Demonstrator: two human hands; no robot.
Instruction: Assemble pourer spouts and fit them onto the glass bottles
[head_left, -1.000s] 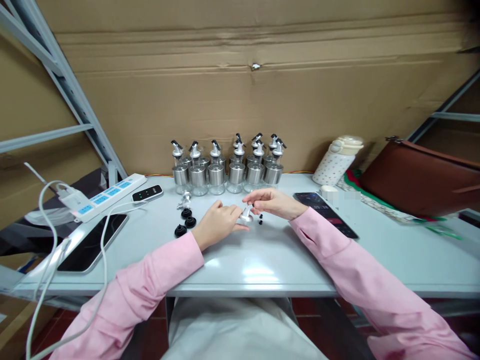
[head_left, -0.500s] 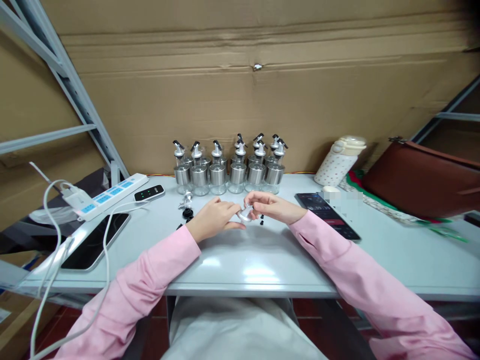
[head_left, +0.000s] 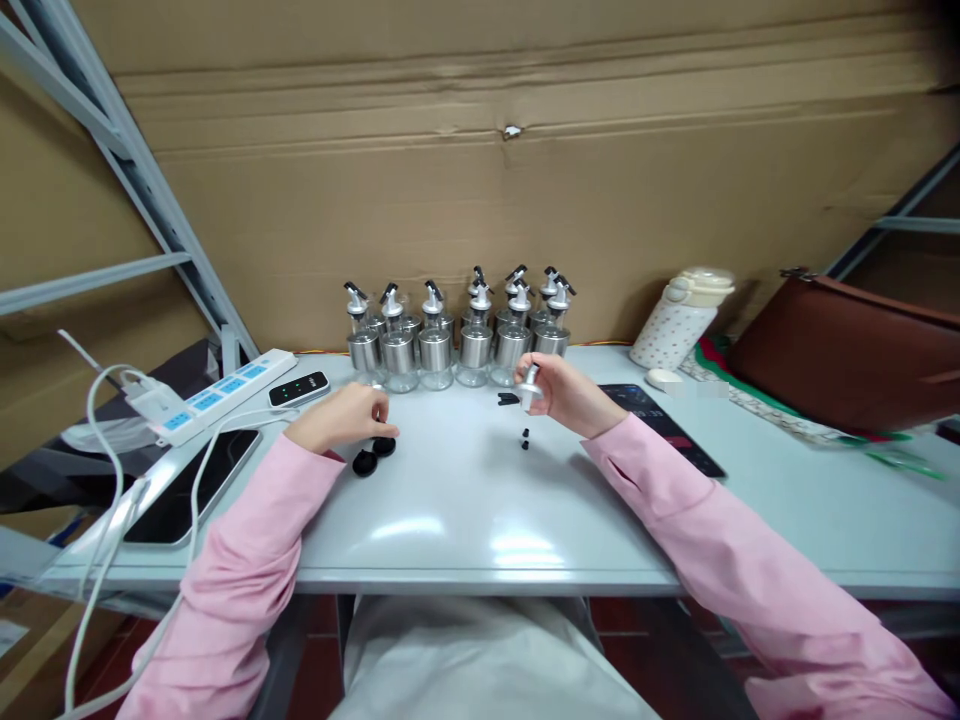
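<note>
Grey table (head_left: 480, 520); left hand (head_left: 341, 418) hides black caps (head_left: 373, 455) partly; right hand's (head_left: 568, 393) spout (head_left: 529, 382) unclear.

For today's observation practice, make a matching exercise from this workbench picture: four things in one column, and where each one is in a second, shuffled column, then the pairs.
Things:
1. silver spout cap
2. power strip
3. brown bag
4. black round parts

Places:
A. far right of the table
B. held in the right hand
C. on the table beside the left hand
D. left edge, with a white plug in it

Pairs: 1-B, 2-D, 3-A, 4-C
</note>
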